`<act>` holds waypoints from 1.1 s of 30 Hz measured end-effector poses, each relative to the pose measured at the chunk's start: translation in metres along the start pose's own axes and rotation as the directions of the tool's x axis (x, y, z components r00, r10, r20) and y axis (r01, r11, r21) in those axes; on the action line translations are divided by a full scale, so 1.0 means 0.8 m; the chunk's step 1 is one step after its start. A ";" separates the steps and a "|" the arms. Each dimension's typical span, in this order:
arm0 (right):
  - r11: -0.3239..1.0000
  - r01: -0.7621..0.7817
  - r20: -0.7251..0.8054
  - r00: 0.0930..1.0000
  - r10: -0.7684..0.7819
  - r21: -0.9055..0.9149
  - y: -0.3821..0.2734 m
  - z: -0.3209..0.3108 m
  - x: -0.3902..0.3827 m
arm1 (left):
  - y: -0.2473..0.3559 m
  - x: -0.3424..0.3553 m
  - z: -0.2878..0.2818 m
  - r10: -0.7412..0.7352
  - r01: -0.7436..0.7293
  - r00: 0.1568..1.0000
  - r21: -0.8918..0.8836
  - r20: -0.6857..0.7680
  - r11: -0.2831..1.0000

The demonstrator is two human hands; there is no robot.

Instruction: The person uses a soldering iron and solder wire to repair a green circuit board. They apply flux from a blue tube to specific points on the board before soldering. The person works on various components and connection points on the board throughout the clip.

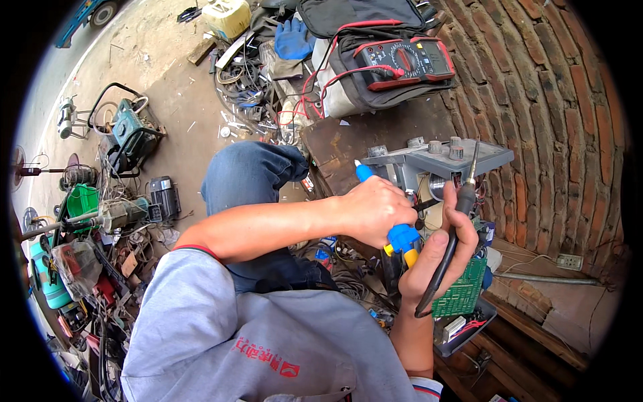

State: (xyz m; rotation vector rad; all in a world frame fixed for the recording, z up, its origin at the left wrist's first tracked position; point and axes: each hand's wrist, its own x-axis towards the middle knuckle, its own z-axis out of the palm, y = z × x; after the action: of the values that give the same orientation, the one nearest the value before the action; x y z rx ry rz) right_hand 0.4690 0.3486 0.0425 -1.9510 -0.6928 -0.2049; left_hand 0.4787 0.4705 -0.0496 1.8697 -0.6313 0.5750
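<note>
- Grey shirt (181, 301): large red characters (258, 354), smaller letters alongside, and a red emblem (290, 370).
- Red-and-black multimeter (383, 82): tiny markings around its dial (404, 61); the display (437, 57) is too small to read.

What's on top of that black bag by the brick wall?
A red-and-black meter lies on the bag, with a red probe beside it. The meter covers the surface beneath it, and what the bag holds can't be seen.

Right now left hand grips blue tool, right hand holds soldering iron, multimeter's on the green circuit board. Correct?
No: the head view shows the multimeter on the dark bag. The left hand does grip the blue tool, the right hand the soldering iron.
</note>
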 end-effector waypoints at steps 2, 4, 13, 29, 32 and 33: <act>0.991 0.073 0.078 0.995 -0.065 -0.115 -0.001 -0.006 0.005 | -0.005 -0.003 -0.008 0.012 -0.012 1.000 0.004 0.011 1.000; 0.981 0.108 0.092 0.991 -0.094 -0.163 -0.018 -0.015 0.000 | -0.009 0.000 -0.014 0.034 -0.035 0.999 0.036 0.025 0.999; 0.947 0.091 0.120 0.991 -0.057 -0.308 -0.012 -0.028 -0.019 | 0.005 0.006 -0.007 0.086 -0.088 0.996 0.076 0.033 0.993; 0.895 0.055 0.134 0.991 0.005 -0.442 -0.064 -0.085 -0.056 | 0.013 0.031 -0.003 0.172 -0.181 0.983 0.176 0.066 0.968; 0.867 0.097 0.203 0.979 0.005 -0.489 -0.073 -0.092 -0.056 | 0.026 0.025 -0.002 0.059 -0.089 0.992 0.297 0.109 0.951; 0.856 0.080 0.199 0.980 0.027 -0.511 -0.090 -0.090 -0.052 | 0.032 0.027 -0.002 0.007 -0.050 0.990 0.303 0.140 0.952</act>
State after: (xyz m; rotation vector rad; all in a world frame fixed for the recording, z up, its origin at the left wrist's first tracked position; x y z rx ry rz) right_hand 0.4062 0.2941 0.1140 -2.5076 -0.8608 -0.2318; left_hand 0.4780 0.4600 -0.0182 2.2097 -0.6905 0.5933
